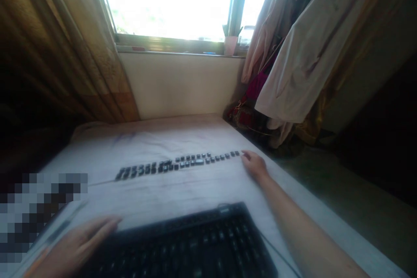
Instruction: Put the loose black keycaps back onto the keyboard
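A black keyboard (156, 230) lies at the front, its near part cut off by the frame's lower edge. My left hand (87, 236) rests at its left end with the fingers stretched out, blurred. Beyond the keyboard, small dark keycaps (166, 165) are lined up in rows on a pale cloth. My right hand (254, 164) reaches to the right end of these rows. Its fingers are curled, with the tips close beside the last keycap (237, 153); whether something small is between them is hidden.
The pale cloth (192, 191) covers a bed-like surface reaching to the wall. A cable (280, 252) runs off the keyboard's right side. Behind are a bright window, a pink pot (230, 45) on the sill, a curtain (107, 65) and hanging clothes (293, 65). A pixelated patch covers the left.
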A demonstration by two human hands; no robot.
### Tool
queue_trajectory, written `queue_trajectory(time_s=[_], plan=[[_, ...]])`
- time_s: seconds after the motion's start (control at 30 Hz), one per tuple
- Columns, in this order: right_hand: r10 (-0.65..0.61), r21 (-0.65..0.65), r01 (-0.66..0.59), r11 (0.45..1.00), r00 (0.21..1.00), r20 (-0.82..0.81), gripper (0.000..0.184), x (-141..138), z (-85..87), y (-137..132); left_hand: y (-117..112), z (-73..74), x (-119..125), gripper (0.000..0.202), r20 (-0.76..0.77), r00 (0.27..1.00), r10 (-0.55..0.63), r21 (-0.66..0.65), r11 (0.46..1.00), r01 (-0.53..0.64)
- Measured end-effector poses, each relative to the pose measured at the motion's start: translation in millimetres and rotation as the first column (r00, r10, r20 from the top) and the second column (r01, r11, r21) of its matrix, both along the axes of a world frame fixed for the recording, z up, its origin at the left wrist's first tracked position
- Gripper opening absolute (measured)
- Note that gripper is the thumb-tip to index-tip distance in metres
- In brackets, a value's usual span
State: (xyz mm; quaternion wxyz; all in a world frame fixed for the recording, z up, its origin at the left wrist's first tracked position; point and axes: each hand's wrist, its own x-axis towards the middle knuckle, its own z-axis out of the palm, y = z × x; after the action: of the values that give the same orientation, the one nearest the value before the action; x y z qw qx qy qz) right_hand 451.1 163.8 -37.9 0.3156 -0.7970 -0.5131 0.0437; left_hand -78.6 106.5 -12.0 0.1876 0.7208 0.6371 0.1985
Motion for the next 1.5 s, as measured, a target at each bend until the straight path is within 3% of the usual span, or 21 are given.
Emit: queue_trajectory(time_s=[0.03, 0.13, 0.27, 0.33, 0.47, 0.6, 0.83, 1.03, 1.2, 1.5], plan=[[-0.001, -0.005, 0.001, 1.0, 1.0, 0.007, 0.035, -0.1, 1.0, -0.9, -2.5, 8.5, 4.0, 0.055, -0.004, 1.0, -0.028, -0.08, 0.996, 0.027], [-0.003, -0.032, 0.004, 0.999, 1.0, 0.026, 0.036, -0.1, 6.7, -3.1, -6.4, 25.4, 12.2, 0.058, 0.006, 0.999, -0.049, -0.122, 0.991, 0.049], [0.005, -0.089, 0.0, 0.996, 0.998, 0.056, 0.034, -4.7, 24.2, -3.9, -1.5, 25.1, 3.8, 0.057, 0.058, 0.994, -0.093, -0.185, 0.977, 0.102], [0.028, -0.103, -0.02, 0.994, 0.996, 0.082, 0.033, -14.4, 36.2, -1.1, 5.0, 20.9, -6.8, 0.058, 0.132, 0.99, -0.047, -0.196, 0.978, 0.072], [0.147, -0.096, -0.135, 0.986, 0.98, 0.137, 0.03, -60.0, 59.3, 13.6, 14.0, 15.5, -24.6, 0.068, 0.359, 0.92, 0.159, -0.21, 0.974, -0.087], [0.333, -0.073, -0.324, 0.943, 0.924, 0.188, 0.025, -136.2, 70.8, 33.8, 11.5, 10.9, -27.3, 0.078, 0.472, 0.854, 0.219, -0.195, 0.971, -0.142], [0.579, -0.098, -0.575, 0.812, 0.773, 0.259, 0.025, -272.4, 65.8, 47.6, 5.7, -3.9, -17.9, 0.074, 0.695, 0.668, 0.265, -0.178, 0.964, -0.197], [0.704, -0.147, -0.7, 0.699, 0.637, 0.313, 0.024, -347.5, 56.2, 48.5, 5.2, -10.6, -16.0, 0.07, 0.798, 0.526, 0.295, -0.184, 0.95, -0.253], [0.731, -0.161, -0.735, 0.659, 0.575, 0.366, 0.026, -375.9, 48.6, 55.6, 5.7, -9.8, -13.0, 0.068, 0.831, 0.455, 0.32, -0.188, 0.932, -0.311], [0.777, -0.22, -0.774, 0.594, 0.479, 0.409, 0.024, -378.8, 39.7, 58.2, 2.3, -0.7, -7.5, 0.066, 0.842, 0.415, 0.346, -0.2, 0.913, -0.356]])
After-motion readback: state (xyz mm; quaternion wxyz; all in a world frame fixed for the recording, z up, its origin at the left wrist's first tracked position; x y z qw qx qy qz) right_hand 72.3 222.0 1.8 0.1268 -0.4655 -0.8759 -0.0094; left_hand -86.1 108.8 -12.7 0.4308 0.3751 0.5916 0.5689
